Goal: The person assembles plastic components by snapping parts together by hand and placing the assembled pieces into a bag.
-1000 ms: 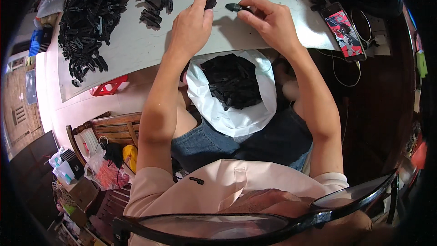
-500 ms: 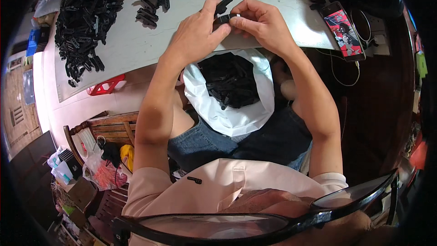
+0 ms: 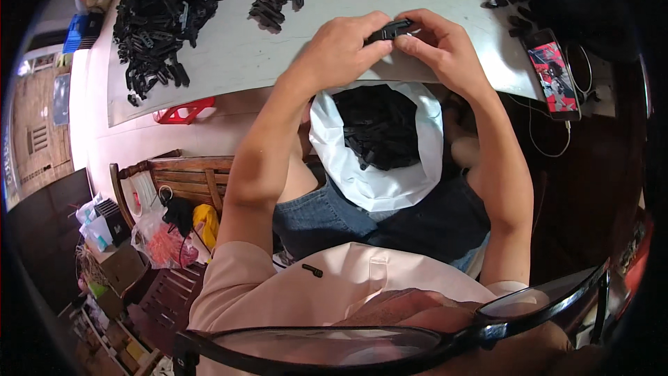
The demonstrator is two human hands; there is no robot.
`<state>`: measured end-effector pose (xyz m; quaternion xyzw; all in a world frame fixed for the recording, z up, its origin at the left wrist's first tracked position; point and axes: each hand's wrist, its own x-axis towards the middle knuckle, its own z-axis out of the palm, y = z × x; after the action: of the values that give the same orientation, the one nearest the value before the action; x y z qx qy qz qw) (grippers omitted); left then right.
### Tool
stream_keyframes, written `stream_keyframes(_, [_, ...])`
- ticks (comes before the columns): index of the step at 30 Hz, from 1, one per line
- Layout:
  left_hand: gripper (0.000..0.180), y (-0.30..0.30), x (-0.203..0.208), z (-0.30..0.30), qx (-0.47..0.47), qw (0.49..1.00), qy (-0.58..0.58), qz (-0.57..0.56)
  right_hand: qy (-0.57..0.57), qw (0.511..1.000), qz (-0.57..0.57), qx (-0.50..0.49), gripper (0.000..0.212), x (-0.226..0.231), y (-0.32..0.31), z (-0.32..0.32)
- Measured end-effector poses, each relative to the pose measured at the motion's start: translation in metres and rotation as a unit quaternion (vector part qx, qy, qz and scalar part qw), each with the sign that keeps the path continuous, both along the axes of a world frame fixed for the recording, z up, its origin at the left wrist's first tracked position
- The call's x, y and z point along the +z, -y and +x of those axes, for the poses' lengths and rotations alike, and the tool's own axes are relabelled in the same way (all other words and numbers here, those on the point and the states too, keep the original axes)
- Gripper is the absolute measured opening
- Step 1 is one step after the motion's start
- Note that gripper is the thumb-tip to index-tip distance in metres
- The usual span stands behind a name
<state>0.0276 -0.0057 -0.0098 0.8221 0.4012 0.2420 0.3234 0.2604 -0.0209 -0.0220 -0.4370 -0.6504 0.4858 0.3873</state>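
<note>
Both my hands on one black plastic clip
My left hand [image 3: 341,49] and right hand [image 3: 442,52] pinch the clip [image 3: 390,29] between fingertips, above the table [image 3: 229,49] edge; a white bag [image 3: 379,167] of black pieces sits in my lap just below, a phone [image 3: 553,73] to my right

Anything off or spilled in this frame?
One small black piece lies on the pink shirt, away from the white bag and table. Both hands grip one black clip.

white table [image 3: 229,56] | black plastic clips heaped [image 3: 167,7] | phone [image 3: 553,76], probably cabled, near right edge
</note>
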Motion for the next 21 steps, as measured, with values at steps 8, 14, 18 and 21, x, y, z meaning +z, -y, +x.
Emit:
stream_keyframes(8, [0.032,0.003,0.003,-0.003,-0.005,0.999,-0.030,-0.036,0.051,0.999,-0.009,0.009,0.028,0.010,-0.003,0.003])
stream_keyframes(14, [0.026,-0.007,0.011,-0.026,0.038,0.999,0.035,-0.009,0.048,0.991,-0.082,0.094,0.025,0.017,-0.003,0.007])
stream_keyframes(18, [0.028,-0.027,0.009,-0.054,0.252,0.933,-0.094,0.239,0.167,0.974,-0.018,0.152,0.030,0.022,0.000,-0.004])
stream_keyframes(21, [0.032,-0.028,0.001,-0.069,0.243,0.907,-0.219,0.265,0.257,0.959,0.116,0.019,0.026,0.011,-0.010,-0.020])
